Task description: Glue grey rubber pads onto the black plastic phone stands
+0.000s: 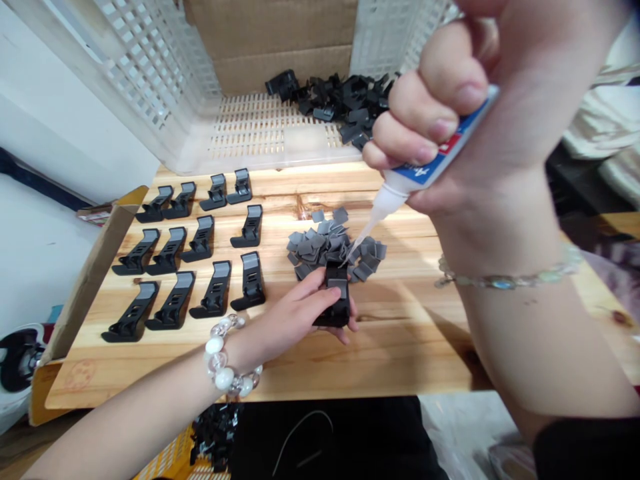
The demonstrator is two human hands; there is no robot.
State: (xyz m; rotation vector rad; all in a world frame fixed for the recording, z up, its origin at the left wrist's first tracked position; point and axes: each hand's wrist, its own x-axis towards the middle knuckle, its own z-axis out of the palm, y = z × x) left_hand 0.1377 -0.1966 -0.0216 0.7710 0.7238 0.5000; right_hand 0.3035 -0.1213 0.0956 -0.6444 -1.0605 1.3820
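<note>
My left hand [320, 303] is closed round a black plastic bracket [339, 308], held just above the wooden table near its front edge. In my right hand [430, 107] is a white glue bottle [425, 163] with a blue and red label, tipped nozzle-down. Its thin tip meets or nearly meets the far end of the bracket; contact is hard to tell. Right behind the bracket lies a loose pile of small grey pads [320, 243]. Several more black brackets [218, 288] stand in rows to the left, with grey pads visible on their upper ends.
A white plastic crate [190, 133] at the back holds a heap of black parts [350, 100] and a cardboard sheet [280, 40]. Along the table's left edge runs a cardboard box [90, 287]. Below the front edge, more black parts [216, 430] sit in a yellow basket [173, 457].
</note>
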